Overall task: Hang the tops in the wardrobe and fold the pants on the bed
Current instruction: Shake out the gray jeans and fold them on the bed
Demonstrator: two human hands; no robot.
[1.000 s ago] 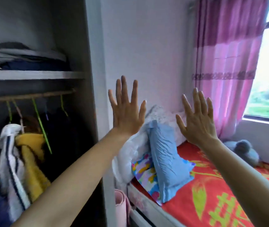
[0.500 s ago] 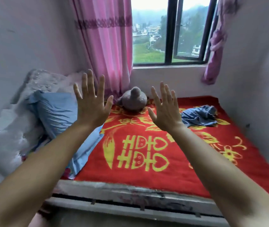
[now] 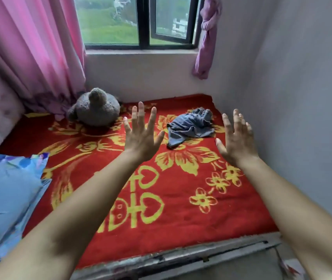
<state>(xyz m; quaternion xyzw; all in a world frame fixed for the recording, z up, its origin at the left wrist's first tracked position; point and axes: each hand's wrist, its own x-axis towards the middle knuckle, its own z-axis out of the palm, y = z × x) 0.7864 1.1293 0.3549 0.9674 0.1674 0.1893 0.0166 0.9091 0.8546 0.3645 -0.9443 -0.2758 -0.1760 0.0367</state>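
Since half a second ago my view has swung right, so the crumpled blue-grey garment [image 3: 191, 126] now shows between my left hand [image 3: 141, 136] and right hand [image 3: 237, 140]. Both are raised with fingers spread, holding nothing. It lies on the red blanket [image 3: 181, 229], toward the far right corner.

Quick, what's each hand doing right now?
Left hand: open, fingers spread, holding nothing.
Right hand: open, holding nothing.
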